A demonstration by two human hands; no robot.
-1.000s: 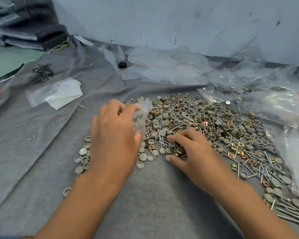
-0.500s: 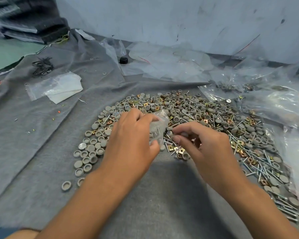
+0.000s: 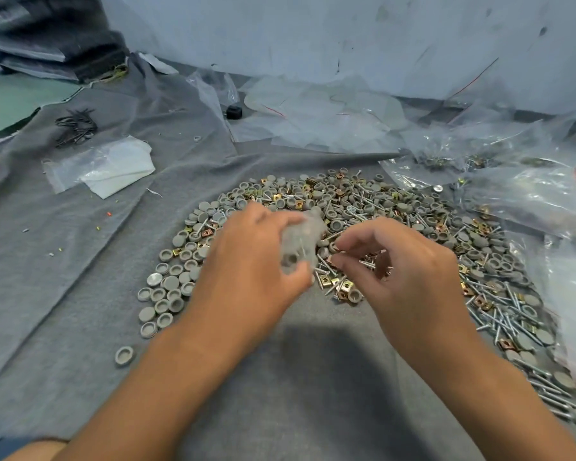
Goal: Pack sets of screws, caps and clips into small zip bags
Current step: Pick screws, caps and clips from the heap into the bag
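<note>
A wide pile of grey caps (image 3: 167, 287), silver screws (image 3: 499, 314) and brass clips (image 3: 343, 287) lies on the grey cloth (image 3: 80, 261). My left hand (image 3: 246, 271) grips a small clear zip bag (image 3: 301, 241) just above the pile; a grey cap and a screw show through the plastic. My right hand (image 3: 403, 271) hovers beside the bag's mouth, fingers curled, pinching a few screws (image 3: 368, 262) between thumb and fingertips.
Flat clear bags (image 3: 100, 168) lie at the left, with a bundle of black wire clips (image 3: 75, 126) behind them. Crumpled plastic sheets and larger bags of parts (image 3: 526, 181) crowd the back and right. A small black cap (image 3: 234, 112) sits near the wall.
My left hand lifted the zip bag off the pile and brought it toward the middle. My right hand rose from the pile with screws pinched and moved toward the bag's mouth.
</note>
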